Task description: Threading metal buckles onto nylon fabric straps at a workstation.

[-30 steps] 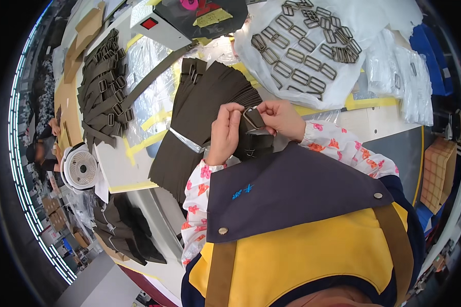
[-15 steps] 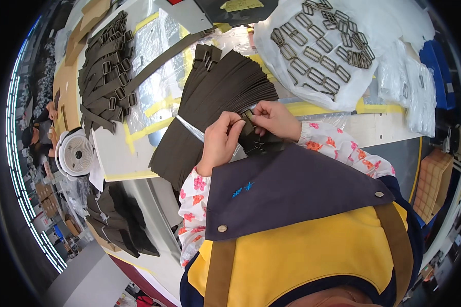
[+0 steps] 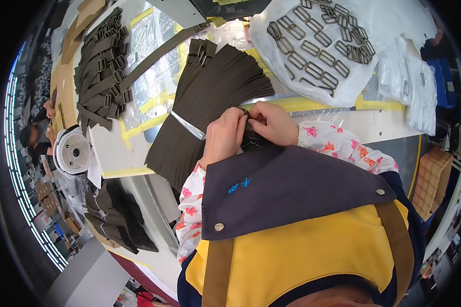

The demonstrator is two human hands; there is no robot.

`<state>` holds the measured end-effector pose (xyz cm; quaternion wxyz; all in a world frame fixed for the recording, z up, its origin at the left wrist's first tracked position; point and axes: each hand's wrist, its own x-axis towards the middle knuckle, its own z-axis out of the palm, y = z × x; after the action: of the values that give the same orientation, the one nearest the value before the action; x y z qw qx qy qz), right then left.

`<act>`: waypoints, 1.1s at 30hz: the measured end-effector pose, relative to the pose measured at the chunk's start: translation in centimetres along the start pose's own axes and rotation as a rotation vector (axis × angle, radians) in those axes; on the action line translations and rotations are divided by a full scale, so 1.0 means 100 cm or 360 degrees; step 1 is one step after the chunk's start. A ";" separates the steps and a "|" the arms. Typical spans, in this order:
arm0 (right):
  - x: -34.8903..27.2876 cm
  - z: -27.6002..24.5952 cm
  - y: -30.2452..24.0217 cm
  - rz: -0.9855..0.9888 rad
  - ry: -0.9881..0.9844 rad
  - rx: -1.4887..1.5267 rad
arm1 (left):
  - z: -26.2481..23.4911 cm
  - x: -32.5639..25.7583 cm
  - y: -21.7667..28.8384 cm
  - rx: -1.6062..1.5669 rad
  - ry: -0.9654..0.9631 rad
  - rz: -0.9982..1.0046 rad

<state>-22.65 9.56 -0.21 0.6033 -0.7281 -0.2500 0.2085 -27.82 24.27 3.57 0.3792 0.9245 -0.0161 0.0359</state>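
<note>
Close together at the near edge of a fanned bundle of dark olive webbing straps, my two hands work on one piece. My left hand is closed, thumb and fingers pinching a dark strap end. From the other side, my right hand pinches the same strap end, its fingers curled. Fingers cover most of this piece, so any buckle on it cannot be made out. A white band wraps the bundle to the left of my hands. Two straps at the bundle's top carry metal slide buckles.
Many loose slide buckles lie on white plastic at the far right. Straps fitted with buckles are heaped at the left, one long strap reaching right. A white fan stands beside the table; dark bundles lie below.
My hands have drawn closer together over the strap end, which now shows less between the fingers. The whole view has shifted slightly, moving the table things up and left.
</note>
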 end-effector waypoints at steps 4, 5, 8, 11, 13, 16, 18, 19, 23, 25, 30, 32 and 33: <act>-0.004 -0.004 0.010 0.0123 -0.0095 0.0261 | -0.006 0.005 0.002 -0.0344 -0.0160 -0.0273; -0.005 -0.005 0.004 0.0297 -0.0097 0.0612 | -0.006 0.004 -0.001 -0.0344 -0.0159 -0.0266; -0.003 -0.010 -0.002 0.0531 -0.0192 0.1067 | 0.003 0.003 -0.010 -0.0600 -0.0053 -0.0448; -0.009 -0.017 0.003 0.0490 -0.0231 0.1002 | 0.017 0.006 0.002 -0.0152 0.0135 0.0160; -0.017 -0.028 0.004 0.0381 -0.0173 0.0824 | 0.018 0.006 0.006 0.0175 0.0188 0.0280; -0.033 -0.047 -0.001 0.0451 -0.0138 0.0687 | 0.027 0.011 0.007 0.0484 0.0222 0.0540; -0.039 -0.058 -0.005 0.0266 -0.0191 0.0139 | 0.036 0.010 0.006 0.0438 0.0170 0.0838; -0.034 -0.069 -0.012 0.0184 -0.0019 -0.0074 | 0.039 0.003 0.001 0.0459 -0.0079 0.0733; -0.006 -0.115 0.003 -0.0231 0.0456 -0.0737 | 0.038 0.002 0.003 0.0094 0.0179 0.0265; 0.001 -0.125 0.017 -0.0245 0.0338 -0.1369 | 0.038 0.003 0.002 0.0269 0.0207 0.0196; 0.006 -0.120 0.024 -0.0194 0.0252 -0.1456 | 0.044 0.001 -0.001 0.0516 0.0360 0.0192; 0.007 -0.119 0.021 -0.0154 0.0246 -0.1465 | 0.043 0.003 0.001 0.0616 0.0378 0.0128; 0.010 -0.120 0.018 -0.0088 0.0174 -0.1533 | 0.041 0.006 0.003 0.0615 0.0375 0.0129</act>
<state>-14.42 0.63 0.20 0.2153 -0.9275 -0.3054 0.0143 -27.04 21.23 0.90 0.1926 0.9679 -0.0016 0.1613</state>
